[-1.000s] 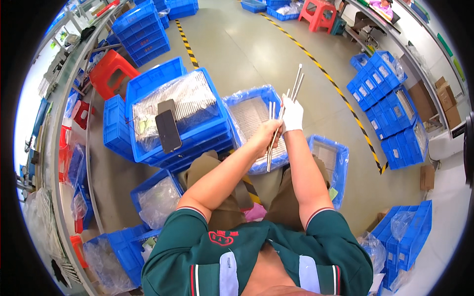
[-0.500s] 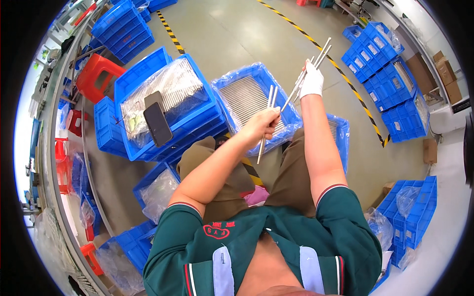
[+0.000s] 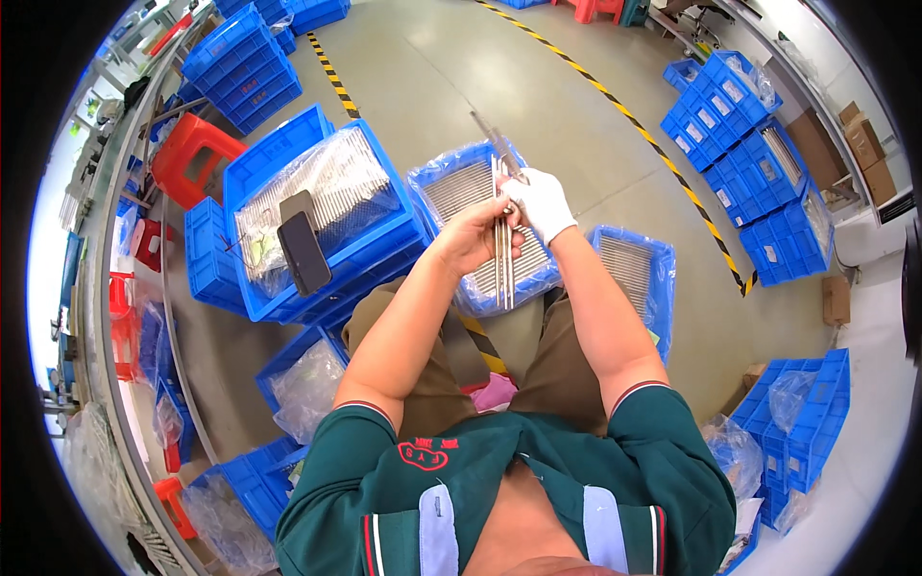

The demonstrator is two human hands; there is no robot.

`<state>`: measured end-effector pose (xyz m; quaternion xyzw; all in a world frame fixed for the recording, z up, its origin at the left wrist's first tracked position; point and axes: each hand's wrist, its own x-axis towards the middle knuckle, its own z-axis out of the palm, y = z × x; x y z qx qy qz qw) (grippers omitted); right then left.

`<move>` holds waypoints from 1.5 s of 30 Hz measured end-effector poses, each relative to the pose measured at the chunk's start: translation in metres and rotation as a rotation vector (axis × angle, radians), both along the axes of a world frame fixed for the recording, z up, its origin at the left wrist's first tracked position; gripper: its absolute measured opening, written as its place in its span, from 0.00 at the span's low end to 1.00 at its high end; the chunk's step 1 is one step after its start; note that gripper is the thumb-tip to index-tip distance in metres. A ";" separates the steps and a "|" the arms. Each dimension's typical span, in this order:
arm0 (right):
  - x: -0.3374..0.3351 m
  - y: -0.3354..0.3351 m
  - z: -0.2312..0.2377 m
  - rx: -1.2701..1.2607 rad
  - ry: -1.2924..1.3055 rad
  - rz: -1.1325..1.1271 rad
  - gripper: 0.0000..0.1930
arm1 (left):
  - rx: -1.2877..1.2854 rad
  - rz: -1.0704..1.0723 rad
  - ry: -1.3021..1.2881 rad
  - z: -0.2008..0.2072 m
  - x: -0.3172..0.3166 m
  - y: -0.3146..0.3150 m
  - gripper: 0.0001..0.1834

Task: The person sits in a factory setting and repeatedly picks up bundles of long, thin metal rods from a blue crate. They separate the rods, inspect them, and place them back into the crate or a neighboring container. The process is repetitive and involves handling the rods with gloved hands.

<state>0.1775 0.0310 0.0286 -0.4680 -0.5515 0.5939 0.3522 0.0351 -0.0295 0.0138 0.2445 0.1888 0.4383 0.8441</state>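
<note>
My left hand (image 3: 468,236), bare, is closed round several thin metal rods (image 3: 504,274) that stand almost upright in the picture. Against its fingertips is my right hand (image 3: 544,204), in a white glove, with its fingers closed on more metal rods (image 3: 493,136); these slant up and to the left, their far ends blurred. Where the two bundles meet, the fingers hide which rods pass through which hand. Below both hands lies a blue crate (image 3: 419,177) lined with clear plastic, holding rows of similar rods (image 3: 461,190).
At left, a stacked blue crate (image 3: 403,226) bears film-covered rods and a dark phone (image 3: 304,252). Another rod-filled crate (image 3: 665,288) stands by my right knee. A red stool (image 3: 197,144) is beyond the left stack. Blue crates (image 3: 783,240) line the right wall.
My right hand has come left and down, bringing its rods to the left hand. More rods now show in the left hand, which has shifted slightly left.
</note>
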 end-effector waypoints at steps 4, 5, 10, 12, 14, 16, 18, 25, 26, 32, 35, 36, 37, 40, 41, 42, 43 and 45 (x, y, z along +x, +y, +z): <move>-0.007 0.000 0.000 0.016 0.056 0.043 0.14 | 0.023 -0.012 -0.069 -0.003 -0.003 -0.001 0.16; -0.008 -0.001 0.000 -0.007 0.082 0.038 0.14 | 0.013 -0.003 -0.083 -0.007 -0.004 0.000 0.15; -0.008 0.006 -0.016 0.151 -0.066 -0.047 0.15 | -0.020 0.309 0.134 0.001 -0.007 0.004 0.12; -0.001 0.009 -0.023 0.177 -0.245 -0.082 0.17 | -0.057 0.414 0.179 -0.001 -0.014 0.011 0.13; -0.001 0.005 -0.023 0.143 -0.160 -0.067 0.13 | -0.077 0.494 0.163 -0.002 -0.025 0.016 0.15; 0.000 -0.003 -0.013 0.026 -0.044 -0.031 0.10 | -0.115 0.618 0.143 0.002 -0.033 0.018 0.15; 0.002 -0.019 0.007 -0.185 0.109 0.042 0.10 | -0.131 0.731 0.127 0.004 -0.042 0.020 0.15; 0.001 -0.039 0.014 -0.085 0.012 0.142 0.10 | -0.074 0.830 0.068 0.012 -0.048 0.022 0.15; -0.001 -0.040 0.015 -0.089 0.016 0.134 0.10 | -0.055 0.811 0.073 0.011 -0.047 0.022 0.16; -0.005 -0.039 0.009 -0.065 0.083 0.100 0.12 | -0.014 0.711 0.086 0.001 -0.028 0.021 0.16; -0.011 -0.036 0.007 -0.051 0.164 0.015 0.14 | -0.047 0.627 0.163 0.001 -0.011 0.016 0.16; -0.010 -0.031 0.008 -0.018 0.121 0.044 0.16 | 0.001 0.599 0.202 0.000 -0.006 0.014 0.15; -0.010 -0.030 0.004 0.008 0.131 0.018 0.16 | -0.015 0.588 0.194 0.000 -0.004 0.013 0.14; -0.009 -0.028 -0.006 0.074 0.083 -0.025 0.16 | -0.047 0.534 0.177 0.006 -0.002 0.010 0.13; -0.007 -0.026 -0.011 0.104 0.059 -0.028 0.16 | -0.056 0.520 0.178 0.007 -0.003 0.009 0.13; -0.006 -0.025 -0.015 0.136 0.036 -0.030 0.17 | -0.064 0.507 0.180 0.009 -0.004 0.007 0.13; -0.005 -0.023 -0.019 0.168 0.012 -0.032 0.17 | -0.071 0.495 0.181 0.009 -0.004 0.006 0.13; -0.004 -0.023 -0.018 0.250 -0.044 -0.059 0.17 | -0.060 0.479 0.373 0.002 0.004 0.005 0.12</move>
